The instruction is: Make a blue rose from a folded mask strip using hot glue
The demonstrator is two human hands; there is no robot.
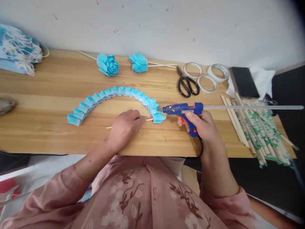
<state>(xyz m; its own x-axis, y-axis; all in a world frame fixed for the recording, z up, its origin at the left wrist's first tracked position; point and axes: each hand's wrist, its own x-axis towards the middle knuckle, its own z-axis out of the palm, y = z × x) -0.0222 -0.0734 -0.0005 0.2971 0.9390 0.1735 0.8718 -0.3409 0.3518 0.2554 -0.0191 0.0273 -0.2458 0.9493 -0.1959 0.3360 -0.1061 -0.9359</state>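
Observation:
Between the fingers of my left hand (127, 127) is a thin wooden stick (149, 120), its tip against the near right end of a blue folded paper strip (116, 91). The strip curves in an arch across the wooden table (71, 140). My right hand (202, 124) is wrapped round a blue glue gun (183, 108), one finger by its orange trigger. The gun's nozzle points left and meets or nearly meets the strip's right end. From the gun's back a long clear glue stick (252, 107) sticks out to the right.
Two blue paper flowers (108, 64) on sticks lie at the back. Black-handled scissors (187, 84) and several tape rolls (207, 83) sit to their right. Wrapped chopsticks (262, 130) and a dark phone-like slab (244, 82) are far right. White-stringed blue masks (20, 51) lie far left.

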